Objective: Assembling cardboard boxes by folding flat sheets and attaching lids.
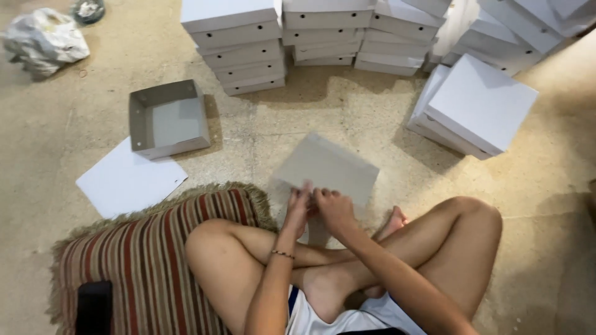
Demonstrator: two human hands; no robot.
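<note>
Floor (347, 111) carried stacks of white boxes (239, 49) along its far edge, more at the far right. A grey cardboard sheet (329, 167) lay tilted just ahead of the crossed legs, long axis running from near-left to far-right, its near edge at the hands. Left hand (299, 208) and right hand (334, 208) sat side by side, touching, both pinching that near edge; equally near. Open grey tray (167, 118) stood well left, a white sheet (127, 180) beside it.

Warm, dim indoor light falls from above and behind me; the stacked white boxes (239, 46) throw soft shadows toward me across the floor (347, 118). My fingers (305, 193) blur slightly, and the edges bow with wide-angle distortion.
</note>
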